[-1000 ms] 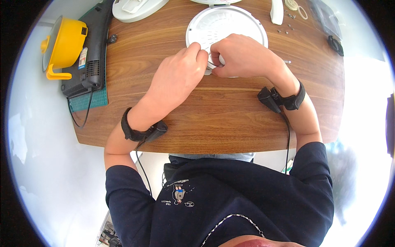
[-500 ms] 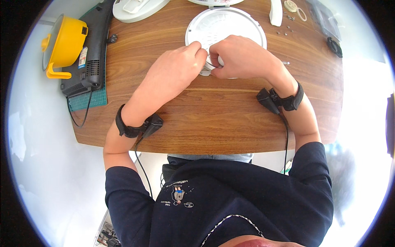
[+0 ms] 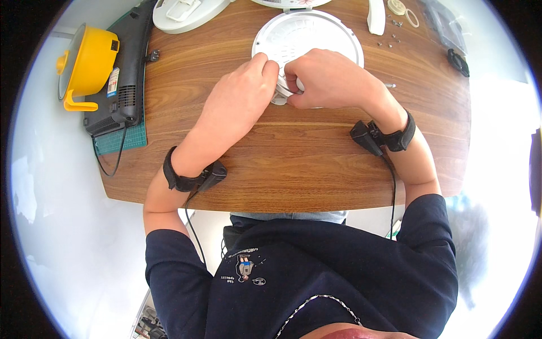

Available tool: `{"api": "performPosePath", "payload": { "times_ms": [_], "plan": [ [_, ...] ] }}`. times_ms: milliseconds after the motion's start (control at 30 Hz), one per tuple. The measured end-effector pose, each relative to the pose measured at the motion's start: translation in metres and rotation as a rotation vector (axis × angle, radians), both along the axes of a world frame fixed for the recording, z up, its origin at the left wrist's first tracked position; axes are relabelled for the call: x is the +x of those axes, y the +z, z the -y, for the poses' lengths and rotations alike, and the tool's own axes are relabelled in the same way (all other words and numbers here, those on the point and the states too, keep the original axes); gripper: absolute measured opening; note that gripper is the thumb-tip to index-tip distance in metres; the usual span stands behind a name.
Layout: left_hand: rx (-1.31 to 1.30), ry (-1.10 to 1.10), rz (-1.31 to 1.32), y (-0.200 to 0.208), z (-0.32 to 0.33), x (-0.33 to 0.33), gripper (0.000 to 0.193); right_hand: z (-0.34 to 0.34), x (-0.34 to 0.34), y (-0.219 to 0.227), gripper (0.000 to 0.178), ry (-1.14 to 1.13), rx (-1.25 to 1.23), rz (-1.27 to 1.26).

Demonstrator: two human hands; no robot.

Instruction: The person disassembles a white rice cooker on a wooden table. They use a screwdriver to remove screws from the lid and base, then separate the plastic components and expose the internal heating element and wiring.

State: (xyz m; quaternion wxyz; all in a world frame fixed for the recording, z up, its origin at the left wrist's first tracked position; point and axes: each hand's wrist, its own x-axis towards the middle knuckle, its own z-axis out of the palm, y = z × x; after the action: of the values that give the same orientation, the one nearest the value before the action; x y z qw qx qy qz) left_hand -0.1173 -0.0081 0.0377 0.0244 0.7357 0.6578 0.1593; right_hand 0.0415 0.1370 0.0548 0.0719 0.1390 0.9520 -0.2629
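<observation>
A round white lid-like part (image 3: 307,35) with a silvery inner face and small slots lies on the table in front of me. My left hand (image 3: 240,93) is at its near left edge, fingers curled and pressed together. At the near rim, my right hand (image 3: 333,79) is bent over with finger and thumb closed in toward the edge. Part of a pale rounded piece shows beneath the right hand. What either set of fingertips grips is hidden by the hands.
Left stand a yellow pot (image 3: 97,59) and a black appliance (image 3: 127,73) on a green cutting mat (image 3: 132,135). Farther back are a white round cover (image 3: 197,20), a curved white strip (image 3: 376,17), small screws (image 3: 389,44), a pale ring (image 3: 413,20) and a clear box (image 3: 446,25).
My left hand has shifted slightly, its wrist turning a little to the right. My right hand keeps nearly the same place and pose at the rim.
</observation>
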Motion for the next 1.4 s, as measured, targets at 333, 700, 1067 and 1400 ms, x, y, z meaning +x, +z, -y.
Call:
{"api": "performPosePath", "payload": {
  "times_ms": [333, 700, 1067, 1400],
  "plan": [
    [-0.017, -0.102, 0.001, 0.012, -0.001, -0.011, 0.015, 0.0, 0.002, -0.002, 0.024, 0.002, 0.004, -0.022],
    [-0.021, -0.212, -0.095, 0.015, -0.004, -0.013, 0.016, -0.001, 0.002, -0.004, 0.024, 0.009, 0.016, -0.016],
    [0.002, -0.229, -0.043, 0.012, -0.008, -0.014, 0.013, -0.001, 0.001, -0.003, 0.025, 0.005, 0.008, 0.004],
    [0.034, -0.269, -0.108, 0.016, -0.008, -0.016, 0.014, -0.001, 0.003, -0.008, 0.023, 0.011, 0.017, -0.045]
  ]
}}
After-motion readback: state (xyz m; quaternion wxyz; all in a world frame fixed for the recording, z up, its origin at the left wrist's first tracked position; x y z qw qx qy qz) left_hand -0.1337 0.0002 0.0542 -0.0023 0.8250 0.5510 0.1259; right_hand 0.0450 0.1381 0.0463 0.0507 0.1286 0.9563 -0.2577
